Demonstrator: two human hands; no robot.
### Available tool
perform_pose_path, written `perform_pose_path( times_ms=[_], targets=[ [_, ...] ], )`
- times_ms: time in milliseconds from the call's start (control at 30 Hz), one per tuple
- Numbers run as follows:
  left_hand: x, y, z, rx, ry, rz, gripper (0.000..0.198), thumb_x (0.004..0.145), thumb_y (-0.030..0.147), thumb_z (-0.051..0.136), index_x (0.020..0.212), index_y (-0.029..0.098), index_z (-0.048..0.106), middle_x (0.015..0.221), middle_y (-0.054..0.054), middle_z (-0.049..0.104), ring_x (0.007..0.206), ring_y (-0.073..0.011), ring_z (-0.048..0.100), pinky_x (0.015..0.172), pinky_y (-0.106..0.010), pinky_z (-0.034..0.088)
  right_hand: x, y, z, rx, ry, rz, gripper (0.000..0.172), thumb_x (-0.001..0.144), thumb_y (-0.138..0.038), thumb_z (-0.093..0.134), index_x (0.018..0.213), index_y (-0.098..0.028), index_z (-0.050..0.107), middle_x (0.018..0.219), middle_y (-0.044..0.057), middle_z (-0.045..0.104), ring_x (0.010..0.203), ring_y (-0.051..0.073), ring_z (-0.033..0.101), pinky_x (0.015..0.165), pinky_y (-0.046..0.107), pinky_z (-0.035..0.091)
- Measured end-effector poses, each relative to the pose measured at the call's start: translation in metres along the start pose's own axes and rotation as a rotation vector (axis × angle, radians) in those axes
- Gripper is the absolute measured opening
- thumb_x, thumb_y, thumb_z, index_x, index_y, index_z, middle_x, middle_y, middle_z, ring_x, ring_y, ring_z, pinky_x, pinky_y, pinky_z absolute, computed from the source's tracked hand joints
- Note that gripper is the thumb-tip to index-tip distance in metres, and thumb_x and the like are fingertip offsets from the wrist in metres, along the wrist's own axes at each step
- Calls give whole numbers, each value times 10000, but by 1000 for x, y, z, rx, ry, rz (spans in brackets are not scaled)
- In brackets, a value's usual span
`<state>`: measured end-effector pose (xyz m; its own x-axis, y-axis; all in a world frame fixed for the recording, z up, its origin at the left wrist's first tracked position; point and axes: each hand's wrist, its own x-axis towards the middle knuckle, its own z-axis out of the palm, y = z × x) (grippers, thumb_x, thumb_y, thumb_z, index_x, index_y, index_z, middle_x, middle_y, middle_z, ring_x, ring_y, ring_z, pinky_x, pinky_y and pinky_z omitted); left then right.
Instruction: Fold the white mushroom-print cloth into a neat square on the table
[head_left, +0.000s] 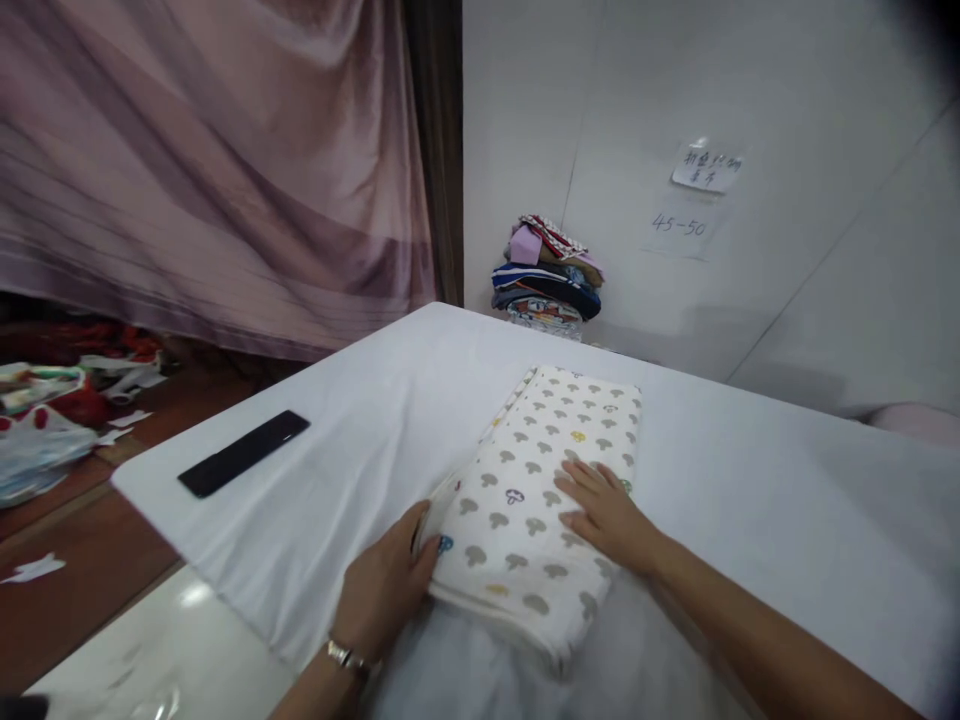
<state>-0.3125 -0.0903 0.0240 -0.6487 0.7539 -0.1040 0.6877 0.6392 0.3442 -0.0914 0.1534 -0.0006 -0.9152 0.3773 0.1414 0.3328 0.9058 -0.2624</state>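
Note:
A folded white cloth [525,470] printed with grey mushroom shapes and a few coloured ones lies on a white-covered table [360,400]. At its near left edge, my left hand [390,570] grips the folded layers, thumb on top and fingers round the side. My right hand [604,515] rests flat on the cloth's right side with fingers stretched out. A metal bracelet [347,657] circles my left wrist.
A flat black object [244,453] lies near the table's left edge. Behind the far edge stands a stack of folded fabrics [547,275] against the wall. A pinkish curtain [225,160] hangs at left; plastic bags [45,450] sit on the floor.

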Motion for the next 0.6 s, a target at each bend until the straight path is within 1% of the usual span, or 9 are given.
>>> perform_pose_path(
  times_ms=[67, 133, 167, 233, 300, 333, 367, 500, 600],
  targets=[
    [-1, 1, 0, 6, 28, 23, 447, 849, 399, 351, 1255, 230, 428, 1039, -59, 644, 895, -215, 611, 723, -294, 424, -13, -16, -1, 20, -53, 41, 500, 883, -478, 344, 1334, -264, 367, 1428, 61, 292, 1322, 232, 216, 1060, 489, 158],
    [0, 1, 0, 7, 39, 37, 428, 844, 389, 365, 1236, 234, 441, 1006, -56, 652, 885, -216, 610, 713, -293, 418, -23, -29, -5, 51, -13, 115, 497, 887, -477, 333, 1325, -249, 385, 1416, 70, 317, 1321, 238, 217, 1054, 501, 175],
    [0, 1, 0, 4, 39, 38, 421, 840, 387, 375, 1229, 240, 445, 990, -52, 656, 873, -215, 611, 702, -292, 416, -29, -37, -6, 67, 12, 119, 491, 888, -468, 336, 1323, -247, 388, 1410, 70, 329, 1319, 238, 223, 1052, 503, 182],
    [3, 0, 0, -20, 33, 28, 417, 828, 393, 398, 1218, 256, 451, 968, -42, 660, 856, -215, 610, 682, -290, 411, -41, -53, -5, 98, 19, 30, 459, 894, -432, 349, 1316, -259, 397, 1398, 60, 352, 1312, 231, 245, 1055, 501, 182],
    [6, -1, 0, -64, 21, 11, 429, 809, 408, 428, 1212, 262, 458, 957, -36, 661, 851, -217, 607, 670, -289, 409, -55, -69, -2, 125, -38, -97, 418, 901, -392, 354, 1294, -270, 428, 1378, 51, 388, 1296, 224, 283, 1057, 494, 184],
    [8, -2, 0, -88, 15, 5, 436, 798, 415, 443, 1204, 258, 466, 950, -35, 660, 851, -219, 604, 666, -289, 410, -62, -75, -1, 134, -47, -120, 402, 904, -378, 354, 1278, -267, 448, 1360, 54, 414, 1285, 222, 305, 1056, 492, 191],
    [10, -3, 0, -114, 8, 2, 436, 787, 417, 458, 1191, 253, 480, 936, -34, 659, 846, -218, 601, 662, -288, 410, -69, -80, 0, 138, -23, -112, 390, 906, -366, 354, 1264, -258, 464, 1342, 58, 440, 1276, 220, 323, 1053, 491, 199],
    [14, 0, -6, -260, 14, 2, 399, 749, 390, 513, 1109, 218, 541, 809, -21, 642, 764, -186, 598, 656, -272, 424, -87, -100, -3, 96, 206, -44, 402, 889, -347, 398, 1268, -221, 444, 1296, 79, 486, 1258, 223, 347, 1049, 491, 207],
    [16, 12, -8, -527, 19, -47, 369, 718, 336, 559, 1059, 195, 547, 754, -13, 613, 666, -155, 591, 606, -256, 451, -88, -126, 0, 27, 197, -51, 545, 845, -403, 458, 1332, -187, 344, 1328, 109, 443, 1258, 253, 332, 1040, 509, 199]
  ],
)
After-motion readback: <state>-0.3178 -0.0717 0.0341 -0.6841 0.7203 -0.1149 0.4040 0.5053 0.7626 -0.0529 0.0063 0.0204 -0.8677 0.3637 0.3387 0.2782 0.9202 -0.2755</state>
